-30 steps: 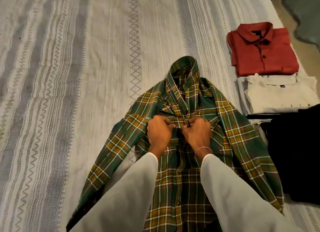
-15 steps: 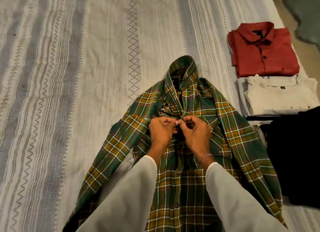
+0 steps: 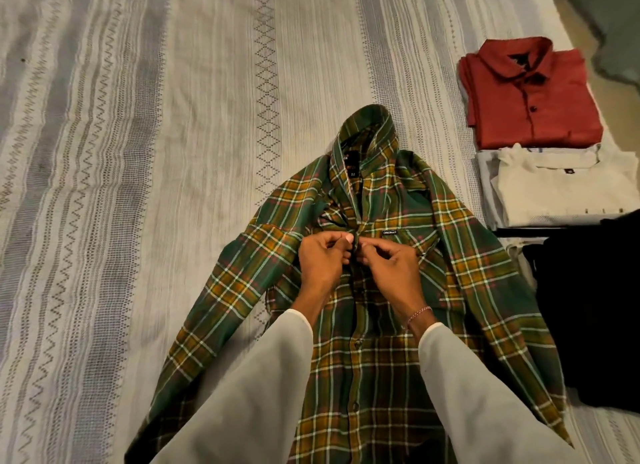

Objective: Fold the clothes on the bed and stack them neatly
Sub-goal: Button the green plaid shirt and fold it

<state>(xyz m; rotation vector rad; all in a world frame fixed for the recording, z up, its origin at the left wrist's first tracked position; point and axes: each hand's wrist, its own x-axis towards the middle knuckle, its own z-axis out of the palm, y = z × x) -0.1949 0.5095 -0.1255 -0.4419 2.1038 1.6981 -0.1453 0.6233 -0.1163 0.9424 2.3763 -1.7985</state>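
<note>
Two hands meet at the chest of a plaid shirt (image 3: 381, 353) that lies front-up on the bed (image 3: 138, 152). The left hand (image 3: 323, 261) pinches the left edge of the button placket between thumb and curled fingers. The right hand (image 3: 389, 268) pinches the opposite edge in the same manner, fingers curled inward. The fingertips of both hands almost touch at the placket, just below the open collar. Whether a button sits between them cannot be told.

The shirt is green with yellow-orange and white checks. Its collar (image 3: 367, 134) points away from the person and stands partly raised, exposing a dark neck label (image 3: 351, 162) marked "M". A small dark tag (image 3: 390, 232) sits on the chest pocket, just beyond the right hand. Both sleeves spread outward and toward the person. Below the hands the placket is closed, with buttons visible along it. Pale sleeves cover both forearms, and a thin bracelet (image 3: 419, 313) circles the right wrist.

To the right of the shirt, a folded red shirt (image 3: 530, 96) lies farthest from the person. A folded white garment (image 3: 561, 186) lies just beside it, nearer the person. A black garment (image 3: 595, 308) lies nearer still, overlapping the white one's near edge.
</note>
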